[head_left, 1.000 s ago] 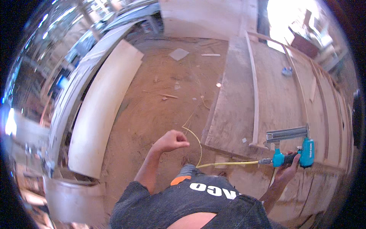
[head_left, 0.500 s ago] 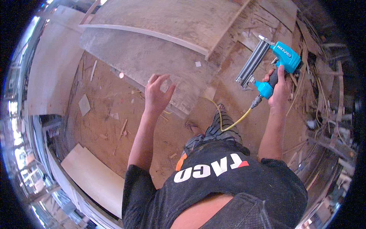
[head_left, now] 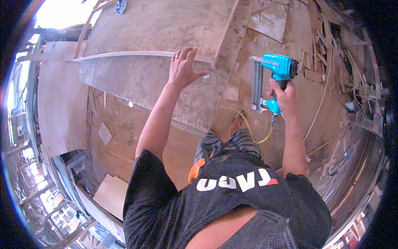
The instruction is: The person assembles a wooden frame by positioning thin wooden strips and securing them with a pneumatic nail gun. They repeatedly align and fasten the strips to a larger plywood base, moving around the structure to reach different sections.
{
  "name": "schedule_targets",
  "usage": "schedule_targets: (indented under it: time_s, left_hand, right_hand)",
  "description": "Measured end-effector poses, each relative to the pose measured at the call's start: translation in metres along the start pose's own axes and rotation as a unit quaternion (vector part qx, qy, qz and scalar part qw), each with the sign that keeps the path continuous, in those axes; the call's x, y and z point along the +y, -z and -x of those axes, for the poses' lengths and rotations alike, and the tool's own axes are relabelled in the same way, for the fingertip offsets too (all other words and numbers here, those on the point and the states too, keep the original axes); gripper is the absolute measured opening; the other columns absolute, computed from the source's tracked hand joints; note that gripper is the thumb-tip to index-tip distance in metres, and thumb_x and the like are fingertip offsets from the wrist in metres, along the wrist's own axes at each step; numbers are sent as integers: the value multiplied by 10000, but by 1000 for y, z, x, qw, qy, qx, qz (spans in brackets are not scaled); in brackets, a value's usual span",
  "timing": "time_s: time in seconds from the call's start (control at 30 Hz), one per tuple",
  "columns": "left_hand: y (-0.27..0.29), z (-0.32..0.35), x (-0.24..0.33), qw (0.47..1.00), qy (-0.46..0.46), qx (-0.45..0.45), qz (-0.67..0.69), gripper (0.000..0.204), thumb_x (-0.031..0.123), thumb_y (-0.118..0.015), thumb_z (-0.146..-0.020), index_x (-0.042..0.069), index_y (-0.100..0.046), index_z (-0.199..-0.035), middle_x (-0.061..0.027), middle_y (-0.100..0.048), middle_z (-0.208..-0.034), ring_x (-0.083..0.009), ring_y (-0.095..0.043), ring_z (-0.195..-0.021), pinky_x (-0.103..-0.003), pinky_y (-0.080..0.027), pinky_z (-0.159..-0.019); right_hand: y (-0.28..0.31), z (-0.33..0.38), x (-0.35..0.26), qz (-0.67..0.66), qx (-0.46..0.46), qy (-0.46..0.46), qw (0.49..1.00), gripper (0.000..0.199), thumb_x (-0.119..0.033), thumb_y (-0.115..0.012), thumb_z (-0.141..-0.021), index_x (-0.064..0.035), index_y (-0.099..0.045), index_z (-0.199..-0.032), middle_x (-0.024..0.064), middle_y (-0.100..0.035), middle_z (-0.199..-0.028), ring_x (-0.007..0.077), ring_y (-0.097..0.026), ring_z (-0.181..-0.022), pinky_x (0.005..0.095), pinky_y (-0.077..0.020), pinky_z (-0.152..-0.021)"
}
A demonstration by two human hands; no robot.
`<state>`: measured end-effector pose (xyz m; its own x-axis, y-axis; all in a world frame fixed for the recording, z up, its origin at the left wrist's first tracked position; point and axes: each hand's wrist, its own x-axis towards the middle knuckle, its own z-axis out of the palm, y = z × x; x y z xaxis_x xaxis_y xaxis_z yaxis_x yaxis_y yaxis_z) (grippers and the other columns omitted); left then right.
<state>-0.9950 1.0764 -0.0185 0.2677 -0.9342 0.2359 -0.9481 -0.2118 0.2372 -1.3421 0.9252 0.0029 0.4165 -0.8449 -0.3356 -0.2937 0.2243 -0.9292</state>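
We note the left hand (head_left: 185, 66) spread wide, fingers flat on the large plywood panel (head_left: 145, 83) at its raised wooden strip (head_left: 137, 54). The right hand (head_left: 282, 96) grips the turquoise nail gun (head_left: 273, 76), held above the floor (head_left: 124, 137), its yellow hose (head_left: 248, 128) trailing below.

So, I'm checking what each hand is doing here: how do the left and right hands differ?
The left hand is open, fingers spread, reaching over the big plywood sheet at the thin wood strip. The right hand is shut around the handle of the blue nail gun, held over the floor. Both are bare and stretched forward.
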Motion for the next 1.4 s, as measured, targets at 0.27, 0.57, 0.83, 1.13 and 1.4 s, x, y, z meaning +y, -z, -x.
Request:
schedule_targets:
  time_s: [0.27,0.57,0.83,1.13,1.4]
  left_hand:
    - [-44,-22,-20,996,-74,-31,44,682,544,-859,-655,182,-684,-1206,-47,-655,-1188,-284,-593,-1185,-537,-253,-1100]
    - [-52,-17,-21,991,-106,17,84,464,504,-791,-771,163,-732,-1079,-39,-686,-1027,-286,-634,-1029,-472,-321,-945]
    - [-60,-16,-24,986,-131,26,99,425,448,-779,-801,168,-728,-1117,-30,-667,-992,-251,-641,-985,-462,-357,-917]
    - [-59,-16,-14,973,-144,40,176,348,231,-815,-790,162,-705,-1113,-28,-694,-1027,-257,-672,-943,-409,-473,-852]
    - [-27,-36,-18,940,-126,-146,282,500,56,-729,-799,128,-631,-1284,-116,-691,-1037,-330,-687,-1004,-451,-552,-879]
  right_hand:
    - [-70,13,13,-36,-49,-123,991,235,-265,-734,-911,-89,-588,-963,-6,-586,-731,104,-565,-572,279,-460,-530]
    - [-107,15,26,-166,-11,-149,975,209,-265,-725,-929,-109,-602,-993,-8,-563,-703,110,-541,-538,301,-457,-506]
    - [-111,9,16,-200,-62,-157,965,230,-270,-722,-935,-102,-590,-1019,-5,-542,-699,114,-538,-543,371,-525,-521]
    - [-110,5,17,-233,-59,-209,948,245,-288,-733,-929,-115,-559,-923,-9,-548,-709,111,-544,-548,388,-539,-524]
    - [-112,6,26,-254,-38,-198,946,249,-322,-751,-906,-118,-610,-881,-9,-583,-684,118,-560,-523,316,-482,-500]
